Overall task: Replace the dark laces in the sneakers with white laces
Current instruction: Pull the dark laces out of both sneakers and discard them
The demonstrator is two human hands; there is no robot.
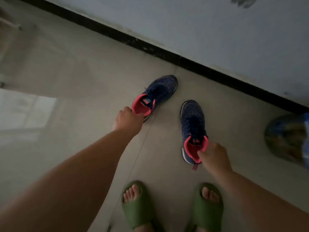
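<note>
Nearest the camera, on the pale floor point(80, 77): two feet in green slides point(138, 210), toes pointing away. Just beyond, both bare arms reaching down and forward.

Right of centre, right hand point(215, 158) at the heel of the right sneaker point(194, 129), thumb inside the pink collar, fingers curled round the back edge, pinching it. Navy knit upper with pale flecks, white sole edge, toe pointing away. Dark laces point(195, 129) threaded over the tongue, loose and tangled.

Farther and to the left, left hand point(128, 119) on the heel of the left sneaker point(157, 94), fingers curled over the rim of its pink collar, gripping. Same navy knit, toe angled far and right, own dark laces bunched over the tongue. Both sneakers down on the floor, well apart from each other.

At the right edge, near the right sneaker's level, a blurred round blue and green object point(287, 138), too smeared to name.

Farthest, a black baseboard point(167, 52) running diagonally from upper left to right, with a pale wall point(217, 27) beyond.
</note>
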